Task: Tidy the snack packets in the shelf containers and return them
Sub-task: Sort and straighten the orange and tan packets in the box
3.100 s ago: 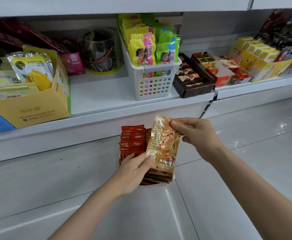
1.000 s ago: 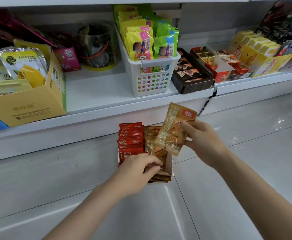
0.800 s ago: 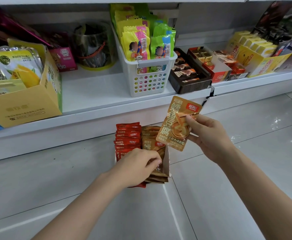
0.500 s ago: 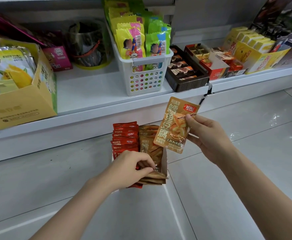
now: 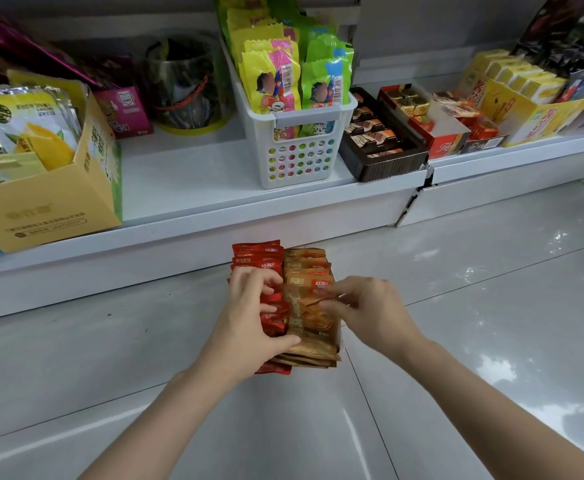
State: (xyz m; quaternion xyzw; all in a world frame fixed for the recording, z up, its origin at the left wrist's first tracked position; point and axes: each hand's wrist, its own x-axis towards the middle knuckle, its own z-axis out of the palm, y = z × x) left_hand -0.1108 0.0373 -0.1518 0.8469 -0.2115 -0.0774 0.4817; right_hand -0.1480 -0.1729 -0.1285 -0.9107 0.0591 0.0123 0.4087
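Head view looks down on the long white shelf (image 5: 186, 188) with its bare gap between the yellow cardboard box of mango pouches (image 5: 46, 199) and the white perforated plastic basket of yellow and green sweet packets (image 5: 299, 147); right of the basket sit a dark brown tray of chocolates (image 5: 384, 164) and a yellow carton of small boxes (image 5: 532, 109). Below the shelf lies the pale glossy tiled floor (image 5: 474, 306), and on it, close to the shelf front, stands the small container of snack packets (image 5: 339, 344), mostly hidden by its load: a row of red foil packets (image 5: 257, 256) on my left side and a row of golden-brown foil packets (image 5: 306, 263) beside it, touching. My left hand (image 5: 249, 327) is curled over the near end of the red row, thumb lying against the front golden-brown packet (image 5: 313, 320), steadying both rows. My right hand (image 5: 370, 310) pinches that front packet's top right edge between thumb and forefinger. I judge this to be the seating step: the packet is being slid in at the front of its row, and it leans forward more than those behind. Next I would need to press it down flush, square up the tops of both rows, then take the container by its sides and lift it level into the gap on the shelf, so nothing spills out.
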